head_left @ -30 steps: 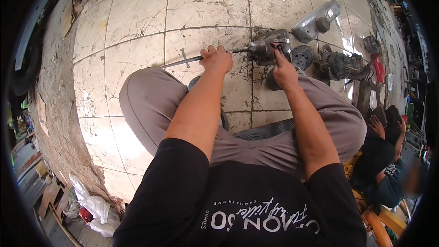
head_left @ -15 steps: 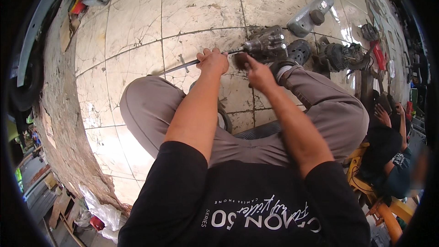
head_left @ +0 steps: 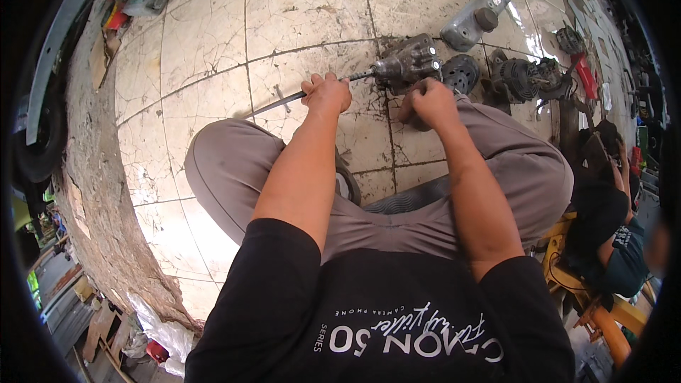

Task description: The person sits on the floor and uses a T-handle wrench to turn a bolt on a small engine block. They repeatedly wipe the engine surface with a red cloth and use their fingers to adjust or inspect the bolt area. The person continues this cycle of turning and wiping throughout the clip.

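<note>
Left hand point(head_left: 326, 93) clenched on the long wrench point(head_left: 284, 101), right hand point(head_left: 428, 101) fisted steadying the engine part point(head_left: 408, 64) at 12 o'clock; loosening underway, next needs firm leverage.

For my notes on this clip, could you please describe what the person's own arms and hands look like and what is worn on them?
Both forearms are bare from above the elbow down. The left hand and right hand wear no gloves; no watch, ring or band shows. Short black sleeves of a black T-shirt with white print cover the upper arms, the left sleeve and the right sleeve.
</note>
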Demonstrator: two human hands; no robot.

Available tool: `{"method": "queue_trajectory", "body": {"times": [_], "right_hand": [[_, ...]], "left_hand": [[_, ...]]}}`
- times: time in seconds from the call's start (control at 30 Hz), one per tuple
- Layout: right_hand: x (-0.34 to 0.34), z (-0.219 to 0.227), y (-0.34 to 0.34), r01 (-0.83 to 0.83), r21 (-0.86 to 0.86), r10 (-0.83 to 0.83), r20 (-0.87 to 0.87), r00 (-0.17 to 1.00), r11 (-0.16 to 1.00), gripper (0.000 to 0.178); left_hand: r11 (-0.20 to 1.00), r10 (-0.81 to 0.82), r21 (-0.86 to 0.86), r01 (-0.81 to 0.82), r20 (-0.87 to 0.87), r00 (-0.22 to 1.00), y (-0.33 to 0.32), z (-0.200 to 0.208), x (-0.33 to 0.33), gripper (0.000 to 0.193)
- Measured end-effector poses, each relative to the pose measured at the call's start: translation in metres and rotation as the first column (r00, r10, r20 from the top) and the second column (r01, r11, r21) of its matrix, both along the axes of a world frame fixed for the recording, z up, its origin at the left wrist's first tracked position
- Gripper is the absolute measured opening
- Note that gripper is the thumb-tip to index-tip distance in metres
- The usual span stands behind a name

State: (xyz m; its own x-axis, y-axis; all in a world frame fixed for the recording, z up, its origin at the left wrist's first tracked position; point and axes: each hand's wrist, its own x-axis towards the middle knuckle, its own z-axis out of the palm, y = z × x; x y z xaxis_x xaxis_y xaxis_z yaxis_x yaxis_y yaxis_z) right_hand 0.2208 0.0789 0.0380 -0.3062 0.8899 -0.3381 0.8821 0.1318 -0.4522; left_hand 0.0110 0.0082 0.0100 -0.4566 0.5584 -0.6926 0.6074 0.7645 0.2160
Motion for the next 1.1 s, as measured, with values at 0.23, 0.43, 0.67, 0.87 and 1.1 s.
{"method": "queue_trajectory", "body": {"times": [0.23,0.43,0.67,0.87,1.1], "right_hand": [[0.008,0.009,0.01,0.079,0.087,-0.078,-0.019,0.997,0.993,0.033],[0.007,-0.001,0.008,0.098,0.068,-0.094,-0.057,0.994,0.993,0.035],[-0.005,0.027,0.018,0.239,0.105,-0.235,-0.049,0.971,0.965,0.037],[-0.009,0.048,0.037,0.248,0.389,-0.247,-0.055,0.968,0.887,0.028],[-0.017,0.03,0.052,-0.166,0.69,0.058,0.178,0.982,0.705,0.024]], "left_hand": [[1.0,0.022,0.003,-0.022,-0.006,1.0,-0.001,0.002,0.001,0.055],[0.999,-0.003,-0.04,0.001,-0.048,0.999,0.001,0.001,0.002,0.049],[0.999,0.02,-0.033,-0.02,-0.017,1.0,0.002,0.003,0.001,0.053],[1.0,0.021,-0.02,-0.021,-0.005,1.0,0.0,0.005,0.0,0.053],[1.0,0.011,-0.006,-0.011,0.007,1.0,-0.001,0.001,-0.001,0.053]]}}
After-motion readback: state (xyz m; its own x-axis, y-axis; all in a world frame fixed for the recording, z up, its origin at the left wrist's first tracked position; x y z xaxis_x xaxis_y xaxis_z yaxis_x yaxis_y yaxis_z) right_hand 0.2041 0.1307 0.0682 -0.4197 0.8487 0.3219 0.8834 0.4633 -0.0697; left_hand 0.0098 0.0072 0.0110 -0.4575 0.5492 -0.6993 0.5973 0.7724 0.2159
